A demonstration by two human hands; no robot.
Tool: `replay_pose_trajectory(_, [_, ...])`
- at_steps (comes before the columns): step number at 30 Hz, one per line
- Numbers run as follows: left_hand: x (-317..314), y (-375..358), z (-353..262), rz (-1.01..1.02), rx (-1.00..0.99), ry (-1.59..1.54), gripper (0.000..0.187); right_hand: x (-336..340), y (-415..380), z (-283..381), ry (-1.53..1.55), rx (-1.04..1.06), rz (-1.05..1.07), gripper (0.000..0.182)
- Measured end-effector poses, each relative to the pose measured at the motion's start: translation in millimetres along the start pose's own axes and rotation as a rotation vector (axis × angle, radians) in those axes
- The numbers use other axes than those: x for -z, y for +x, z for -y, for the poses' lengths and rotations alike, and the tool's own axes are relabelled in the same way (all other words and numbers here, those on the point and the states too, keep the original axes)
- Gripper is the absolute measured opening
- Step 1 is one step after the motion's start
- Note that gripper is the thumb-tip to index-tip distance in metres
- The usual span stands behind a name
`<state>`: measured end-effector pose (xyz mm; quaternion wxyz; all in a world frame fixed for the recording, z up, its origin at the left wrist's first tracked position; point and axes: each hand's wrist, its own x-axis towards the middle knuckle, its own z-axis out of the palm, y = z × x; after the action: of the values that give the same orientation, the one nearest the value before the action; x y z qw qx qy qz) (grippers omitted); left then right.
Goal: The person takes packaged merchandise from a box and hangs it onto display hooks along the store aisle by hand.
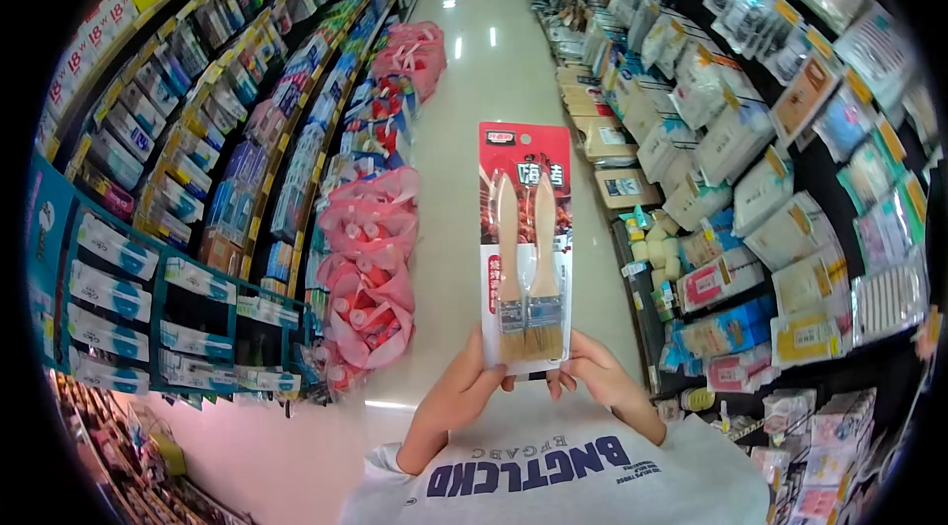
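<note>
A carded pack of two basting brushes (526, 248) stands upright in front of me, red at the top and white below, with wooden handles up and bristles down. My left hand (468, 379) grips its lower left edge, thumb at the front. On the lower right edge, my right hand (594, 374) holds the same pack, its fingertips curled behind and under the card. Both hands are closed on the pack, which hides part of the fingers.
Shelves of boxed goods (237, 189) line the left, with pink plastic bags of bottles (370, 268) on the floor beside them. Hanging packets (731, 130) fill the right rack. A shiny aisle floor (474, 61) runs ahead between them. A teal display rack (59, 219) stands near left.
</note>
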<state>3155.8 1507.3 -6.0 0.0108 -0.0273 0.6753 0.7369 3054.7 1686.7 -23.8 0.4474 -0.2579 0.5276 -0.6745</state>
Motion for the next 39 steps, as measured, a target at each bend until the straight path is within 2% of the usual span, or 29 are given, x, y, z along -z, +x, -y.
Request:
replay_pose_trajectory(5, [32, 36, 9, -0.112, -0.010, -0.098, 0.056, 30, 71, 19, -0.097, -0.070, 0.132, 0.032])
replay_pose_trajectory(7, [39, 60, -3, -0.243, -0.007, 0.076, 0.054, 47, 100, 26, -0.129, -0.069, 0.153, 0.031])
replay_pose_trajectory(10, [51, 106, -12, -0.309, 0.004, 0.003, 0.054, 75, 140, 50, -0.142, -0.058, 0.186, 0.030])
replay_pose_trajectory(14, [68, 168, -26, -0.276, 0.045, -0.019, 0.056, 120, 186, 86, -0.162, 0.013, 0.227, 0.029])
replay_pose_trajectory(15, [69, 188, -25, -0.296, -0.047, 0.033, 0.057, 133, 199, 92, -0.201, 0.046, 0.238, 0.029])
replay_pose_trajectory(16, [72, 208, -24, -0.309, -0.140, 0.080, 0.059, 145, 210, 98, -0.215, 0.082, 0.220, 0.028])
replay_pose_trajectory(17, [75, 226, -27, -0.290, -0.144, 0.092, 0.059, 157, 219, 103, -0.212, 0.099, 0.204, 0.028])
replay_pose_trajectory(23, [85, 309, -34, -0.258, 0.025, -0.014, 0.060, 217, 259, 111, -0.109, -0.025, 0.096, 0.026])
replay_pose_trajectory(24, [91, 318, -31, -0.229, 0.026, 0.048, 0.060, 223, 266, 108, -0.113, -0.028, 0.078, 0.026])
replay_pose_trajectory(32, [154, 422, -13, -0.060, 0.020, 0.185, 0.058, 262, 342, 126, -0.121, -0.058, -0.120, 0.031])
replay_pose_trajectory(35, [187, 468, -10, -0.041, -0.133, 0.177, 0.056, 274, 385, 136, -0.130, -0.045, -0.166, 0.033])
replay_pose_trajectory(37, [216, 495, -21, -0.060, -0.049, 0.178, 0.054, 276, 418, 143, -0.133, 0.012, -0.217, 0.033])
replay_pose_trajectory(39, [243, 516, -39, -0.061, -0.098, 0.157, 0.053, 271, 450, 155, -0.094, 0.016, -0.234, 0.032])
